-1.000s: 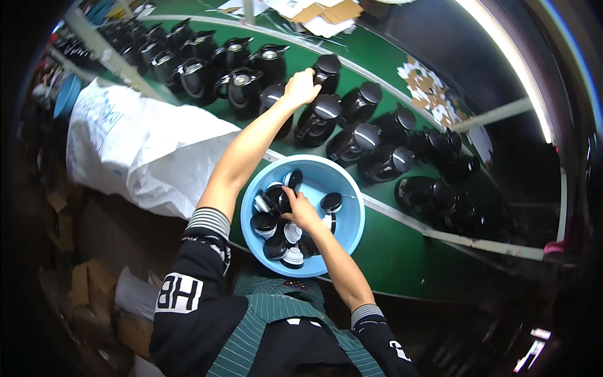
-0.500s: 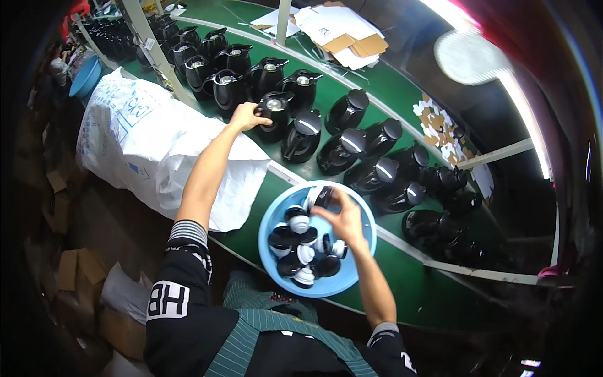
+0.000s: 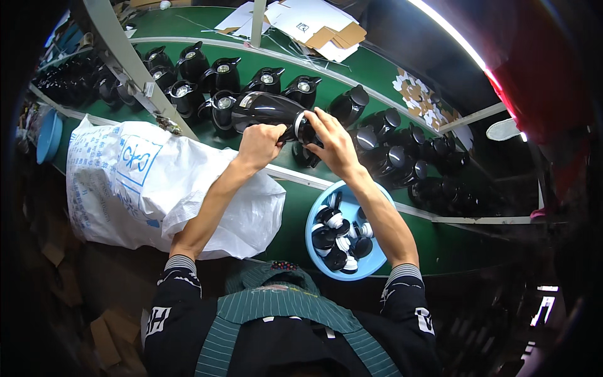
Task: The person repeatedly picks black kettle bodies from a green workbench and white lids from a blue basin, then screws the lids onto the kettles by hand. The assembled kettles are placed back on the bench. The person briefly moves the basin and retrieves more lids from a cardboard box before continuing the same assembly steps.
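My left hand (image 3: 259, 143) grips a black jug (image 3: 264, 110) that lies tilted on its side above the green belt (image 3: 301, 75). My right hand (image 3: 333, 144) is closed on a black cap at the jug's mouth (image 3: 306, 131). Below my right forearm sits a blue basin (image 3: 344, 232) holding several black and white caps. Rows of black jugs stand on the belt, some open-topped at the left (image 3: 220, 69), others capped at the right (image 3: 396, 151).
A large white woven sack (image 3: 144, 182) lies at the left of the belt's near edge. A grey metal bar (image 3: 132, 63) crosses the upper left. Flattened cardboard and paper (image 3: 314, 25) lie at the far side. Another blue basin (image 3: 49, 135) is at the far left.
My left hand lifted a jug off the belt and tilted it. My right hand left the blue basin with a cap and came up to the jug's mouth.
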Demonstrator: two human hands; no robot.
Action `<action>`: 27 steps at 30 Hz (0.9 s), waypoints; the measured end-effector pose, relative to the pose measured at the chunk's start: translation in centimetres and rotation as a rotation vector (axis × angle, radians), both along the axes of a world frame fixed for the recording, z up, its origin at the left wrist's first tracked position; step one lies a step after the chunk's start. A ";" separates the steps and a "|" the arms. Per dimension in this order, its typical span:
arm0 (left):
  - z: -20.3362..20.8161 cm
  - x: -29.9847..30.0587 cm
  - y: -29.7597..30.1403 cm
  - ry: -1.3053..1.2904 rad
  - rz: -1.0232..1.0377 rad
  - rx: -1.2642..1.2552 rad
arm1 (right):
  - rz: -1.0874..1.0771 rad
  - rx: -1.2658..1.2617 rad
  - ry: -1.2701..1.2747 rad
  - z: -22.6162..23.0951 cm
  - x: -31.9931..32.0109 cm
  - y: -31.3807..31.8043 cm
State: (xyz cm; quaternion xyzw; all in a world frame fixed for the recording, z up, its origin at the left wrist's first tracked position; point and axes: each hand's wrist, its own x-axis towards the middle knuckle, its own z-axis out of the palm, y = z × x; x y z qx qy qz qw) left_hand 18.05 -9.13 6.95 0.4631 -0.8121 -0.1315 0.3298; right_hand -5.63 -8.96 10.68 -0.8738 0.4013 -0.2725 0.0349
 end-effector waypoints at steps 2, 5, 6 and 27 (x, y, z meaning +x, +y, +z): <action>1.4 0.9 -0.7 -0.034 -0.068 0.030 | 0.075 -0.112 0.125 0.9 -0.1 0.2; 2.5 2.3 -2.2 -0.070 -0.213 0.120 | 0.264 -0.283 0.300 0.9 -0.9 -0.3; 2.9 2.7 -2.7 -0.122 -0.261 0.130 | 0.298 -0.291 0.348 1.0 -0.8 -0.3; -1.9 1.9 3.9 -0.179 -0.009 -0.061 | -0.317 0.561 -0.408 -3.0 4.8 4.3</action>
